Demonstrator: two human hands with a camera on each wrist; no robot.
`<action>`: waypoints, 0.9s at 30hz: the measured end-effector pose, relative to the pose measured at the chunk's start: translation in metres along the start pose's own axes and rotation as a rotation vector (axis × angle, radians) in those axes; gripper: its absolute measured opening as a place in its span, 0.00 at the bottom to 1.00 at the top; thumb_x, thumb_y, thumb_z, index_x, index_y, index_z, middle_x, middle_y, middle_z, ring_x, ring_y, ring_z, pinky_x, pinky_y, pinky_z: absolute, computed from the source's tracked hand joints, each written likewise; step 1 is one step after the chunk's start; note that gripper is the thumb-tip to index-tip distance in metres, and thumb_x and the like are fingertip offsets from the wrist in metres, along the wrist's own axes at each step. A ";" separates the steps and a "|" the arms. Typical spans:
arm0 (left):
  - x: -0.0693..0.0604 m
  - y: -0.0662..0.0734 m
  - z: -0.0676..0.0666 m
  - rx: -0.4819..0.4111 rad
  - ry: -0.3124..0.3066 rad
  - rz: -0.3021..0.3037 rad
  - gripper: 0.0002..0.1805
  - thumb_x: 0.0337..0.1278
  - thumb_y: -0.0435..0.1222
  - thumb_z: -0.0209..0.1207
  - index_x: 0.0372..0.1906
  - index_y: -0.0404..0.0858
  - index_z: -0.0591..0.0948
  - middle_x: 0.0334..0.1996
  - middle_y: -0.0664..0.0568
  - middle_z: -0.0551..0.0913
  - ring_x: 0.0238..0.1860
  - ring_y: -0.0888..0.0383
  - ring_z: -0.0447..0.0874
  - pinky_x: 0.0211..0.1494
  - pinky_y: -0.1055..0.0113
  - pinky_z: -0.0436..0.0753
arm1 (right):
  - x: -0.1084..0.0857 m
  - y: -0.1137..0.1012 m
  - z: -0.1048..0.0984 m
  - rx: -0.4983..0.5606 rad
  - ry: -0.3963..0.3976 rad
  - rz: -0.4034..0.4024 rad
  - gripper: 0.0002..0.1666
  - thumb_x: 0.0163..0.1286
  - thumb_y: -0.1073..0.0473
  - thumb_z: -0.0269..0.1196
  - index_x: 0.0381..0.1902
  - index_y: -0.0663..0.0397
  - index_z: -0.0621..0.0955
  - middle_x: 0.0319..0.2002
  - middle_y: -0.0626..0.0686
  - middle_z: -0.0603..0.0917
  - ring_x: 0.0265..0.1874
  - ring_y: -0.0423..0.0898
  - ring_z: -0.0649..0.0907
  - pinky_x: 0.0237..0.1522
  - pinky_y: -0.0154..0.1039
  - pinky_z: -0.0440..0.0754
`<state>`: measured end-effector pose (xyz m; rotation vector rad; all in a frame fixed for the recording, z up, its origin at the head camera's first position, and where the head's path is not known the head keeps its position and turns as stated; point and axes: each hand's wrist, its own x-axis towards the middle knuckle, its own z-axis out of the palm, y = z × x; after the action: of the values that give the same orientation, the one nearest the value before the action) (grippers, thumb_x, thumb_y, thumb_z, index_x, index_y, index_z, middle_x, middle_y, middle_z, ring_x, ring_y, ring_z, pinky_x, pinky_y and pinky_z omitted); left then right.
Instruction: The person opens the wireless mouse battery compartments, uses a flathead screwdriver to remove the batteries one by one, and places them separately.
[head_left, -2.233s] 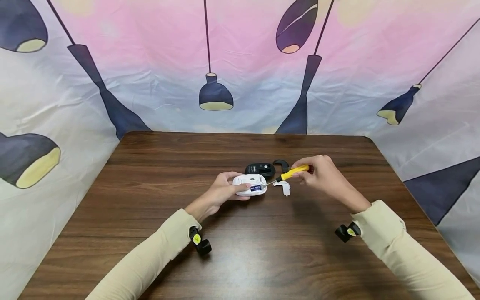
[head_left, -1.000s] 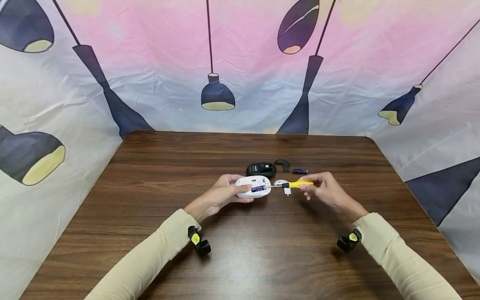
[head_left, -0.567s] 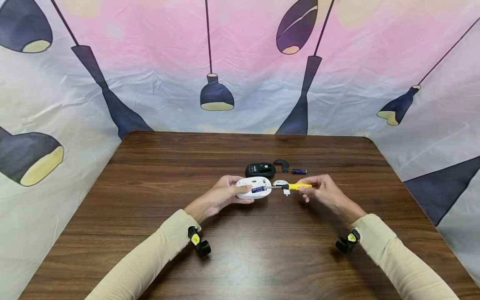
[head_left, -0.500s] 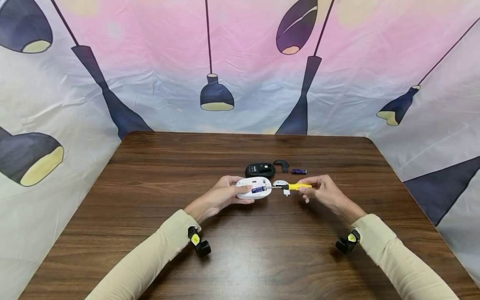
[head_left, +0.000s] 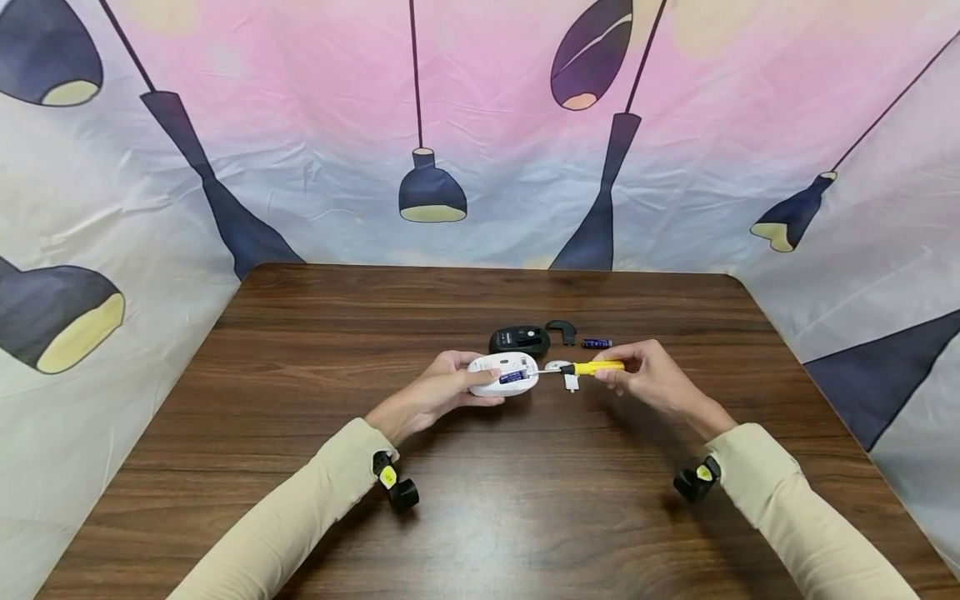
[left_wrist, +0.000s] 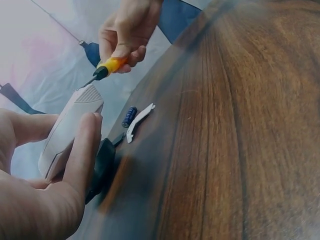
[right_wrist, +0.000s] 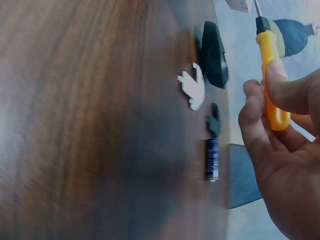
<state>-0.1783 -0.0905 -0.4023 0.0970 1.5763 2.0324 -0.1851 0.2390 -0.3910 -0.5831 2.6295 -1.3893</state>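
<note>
My left hand (head_left: 442, 388) grips a white computer mouse (head_left: 517, 362), underside up, with the thumb across its bottom. A blue battery (head_left: 513, 377) lies in its uncovered compartment. In my right hand (head_left: 652, 377) a screwdriver (head_left: 597, 367) with a yellow handle is pinched between thumb and fingers. Its shaft reaches to the right end of the battery compartment; whether the tip touches the battery is too small to tell. Seen from the left wrist, the mouse (left_wrist: 75, 120) is held tilted above the table, with the screwdriver (left_wrist: 111, 65) at its far end.
Behind the white mouse a black mouse (head_left: 519, 338) lies upside down on the wooden table (head_left: 480, 500). Beside it are a curved black cover (head_left: 562, 329) and a loose blue battery (head_left: 597, 343). A white cover (head_left: 572, 382) lies beneath the screwdriver.
Over two seconds a loose battery came into view by the black cover as my right hand lowered, levelling the screwdriver. In the last half second both hands shifted only slightly.
</note>
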 end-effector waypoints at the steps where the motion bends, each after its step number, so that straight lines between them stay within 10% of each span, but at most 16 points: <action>1: 0.000 0.000 0.000 0.000 0.001 0.002 0.24 0.68 0.25 0.58 0.64 0.19 0.68 0.55 0.33 0.76 0.48 0.47 0.84 0.55 0.55 0.86 | 0.001 -0.003 -0.001 -0.047 0.005 -0.030 0.07 0.66 0.66 0.70 0.42 0.62 0.88 0.29 0.58 0.85 0.22 0.46 0.79 0.21 0.34 0.79; 11: -0.003 0.006 0.001 0.017 0.014 0.014 0.24 0.68 0.25 0.59 0.65 0.22 0.69 0.57 0.33 0.75 0.49 0.48 0.83 0.56 0.55 0.86 | -0.001 -0.019 -0.012 -0.293 0.103 -0.198 0.06 0.62 0.66 0.73 0.39 0.57 0.90 0.26 0.48 0.75 0.25 0.45 0.67 0.23 0.34 0.63; 27: -0.001 0.002 -0.003 0.020 0.044 0.009 0.27 0.67 0.23 0.57 0.69 0.24 0.65 0.60 0.33 0.71 0.47 0.49 0.84 0.55 0.57 0.87 | -0.028 0.009 -0.033 -0.367 0.115 0.132 0.14 0.70 0.58 0.68 0.45 0.66 0.86 0.34 0.56 0.87 0.26 0.45 0.79 0.22 0.36 0.76</action>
<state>-0.1787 -0.0937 -0.4013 0.0676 1.6263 2.0388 -0.1709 0.2801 -0.3815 -0.3623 2.9777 -0.9348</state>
